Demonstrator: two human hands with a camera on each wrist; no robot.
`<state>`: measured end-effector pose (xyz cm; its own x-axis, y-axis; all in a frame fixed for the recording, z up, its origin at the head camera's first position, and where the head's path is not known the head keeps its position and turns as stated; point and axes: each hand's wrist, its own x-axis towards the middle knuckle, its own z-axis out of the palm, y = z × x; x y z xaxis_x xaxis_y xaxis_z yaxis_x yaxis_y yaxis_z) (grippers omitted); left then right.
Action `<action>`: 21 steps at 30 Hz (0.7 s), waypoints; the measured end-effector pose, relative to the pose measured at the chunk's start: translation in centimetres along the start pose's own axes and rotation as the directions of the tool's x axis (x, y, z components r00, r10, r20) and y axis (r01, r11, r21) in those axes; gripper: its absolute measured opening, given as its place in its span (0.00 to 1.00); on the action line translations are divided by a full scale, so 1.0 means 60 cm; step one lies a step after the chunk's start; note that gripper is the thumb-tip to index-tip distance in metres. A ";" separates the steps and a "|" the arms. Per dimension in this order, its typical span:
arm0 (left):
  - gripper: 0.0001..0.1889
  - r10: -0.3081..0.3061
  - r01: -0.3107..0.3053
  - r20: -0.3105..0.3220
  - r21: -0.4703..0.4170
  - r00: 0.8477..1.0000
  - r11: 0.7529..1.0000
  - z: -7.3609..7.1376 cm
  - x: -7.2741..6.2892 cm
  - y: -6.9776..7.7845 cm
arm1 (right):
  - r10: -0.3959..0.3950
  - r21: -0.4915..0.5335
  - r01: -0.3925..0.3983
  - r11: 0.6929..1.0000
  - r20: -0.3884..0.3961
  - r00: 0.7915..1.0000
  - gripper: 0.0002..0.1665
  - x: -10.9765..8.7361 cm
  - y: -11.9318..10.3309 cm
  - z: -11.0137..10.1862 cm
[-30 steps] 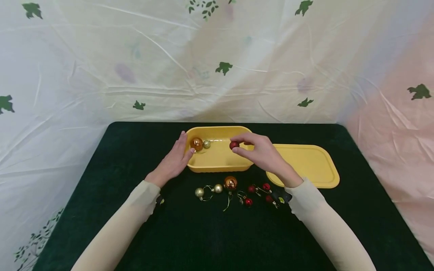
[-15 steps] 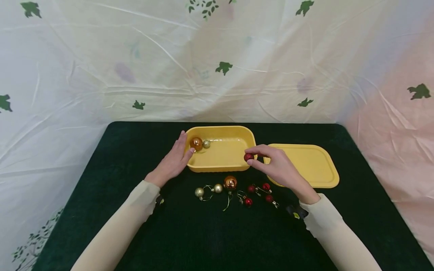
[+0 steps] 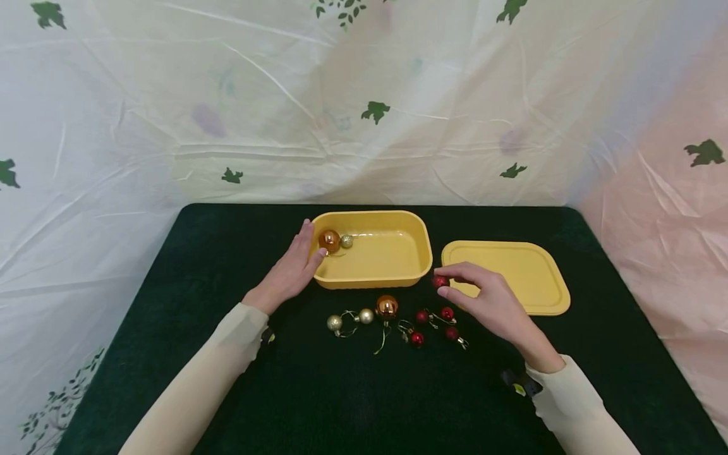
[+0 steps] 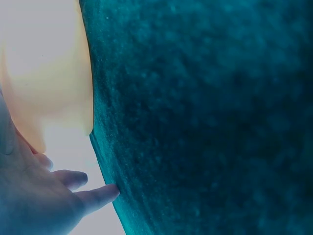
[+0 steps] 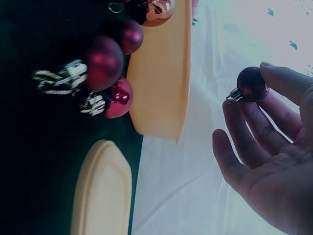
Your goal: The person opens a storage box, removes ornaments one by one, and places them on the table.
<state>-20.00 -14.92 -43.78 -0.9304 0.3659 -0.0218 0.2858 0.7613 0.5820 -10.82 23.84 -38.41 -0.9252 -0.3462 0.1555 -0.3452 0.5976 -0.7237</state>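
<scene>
My left hand (image 3: 291,268) rests with straight fingers against the left end of the yellow box (image 3: 375,281). In that box lie a copper Christmas bauble (image 3: 329,240) and a small glittery gold bauble (image 3: 347,241). My right hand (image 3: 491,300) pinches a dark red glittery bauble (image 5: 252,84) between thumb and fingers, its silver cap showing in the right wrist view. In the head view it hangs over the near left corner of the yellow lid (image 3: 523,278). The left wrist view shows my left hand (image 4: 44,196) beside the box wall (image 4: 54,73).
In front of the box on the dark green cloth (image 3: 364,398) lie two gold baubles (image 3: 335,323), a copper bauble (image 3: 387,307) with a string, and several small red baubles (image 3: 417,340). A pale printed curtain (image 3: 364,158) hangs behind the table.
My right hand has drawn back from over the box, moving right and nearer to me, with the dark red bauble still pinched. The left hand has stayed at the box's left end.
</scene>
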 end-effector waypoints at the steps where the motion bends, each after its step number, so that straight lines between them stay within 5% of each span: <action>1: 0.41 0.002 -0.002 0.000 0.001 1.000 1.000 0.001 0.000 0.000 | 0.007 -0.005 -0.007 1.000 -0.001 1.000 0.18 -0.005 0.002 -0.001; 21: 0.40 -0.015 0.015 -0.010 0.008 1.000 1.000 0.006 0.002 -0.003 | 0.064 -0.082 -0.063 0.995 0.012 0.998 0.22 -0.066 0.035 -0.006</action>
<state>-20.06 -14.81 -44.17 -0.9369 0.3490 -0.0226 0.2733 0.7710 0.5751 -7.93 26.70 -40.31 -0.9434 -0.3160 0.1006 -0.2982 0.6757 -0.6742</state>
